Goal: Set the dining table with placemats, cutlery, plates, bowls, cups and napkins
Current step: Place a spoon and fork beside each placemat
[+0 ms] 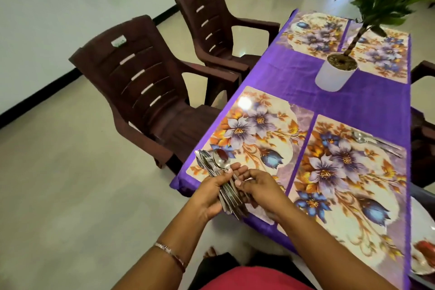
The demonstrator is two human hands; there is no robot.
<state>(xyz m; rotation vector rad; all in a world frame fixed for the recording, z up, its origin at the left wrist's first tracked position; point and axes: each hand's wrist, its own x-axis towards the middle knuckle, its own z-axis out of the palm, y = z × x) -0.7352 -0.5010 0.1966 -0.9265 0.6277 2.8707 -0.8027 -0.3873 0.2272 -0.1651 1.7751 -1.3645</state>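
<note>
A bundle of cutlery [221, 181] is gripped in the left hand [210, 193], low in the frame just left of centre. The fingers are curled round the handles; spoon bowls and fork tines fan out toward the upper left, past the fingertips. The right hand [257, 187] is set against the bundle from the right, its fingers bent and pinching at the handles. Which piece is pinched cannot be told. Both hands are held over the near left corner of the table [367, 99], above the lower edge of the near-left placemat [256, 134].

A purple cloth is seen over the table. Four floral placemats are laid on it: two in the middle of the frame, side by side and touching, and two more at upper right. On the near-right placemat [348, 176], a spoon [360, 136] and other cutlery are laid along its far right edge, well apart from the hands. A white pot [332, 77] with a plant is stood between the mat pairs, overlapping a far mat. A plate [423, 242] is partly visible at the lower right edge.

Two brown chairs are noted at the table's left side, one [146, 92] at left centre, one [211, 21] at upper centre.
</note>
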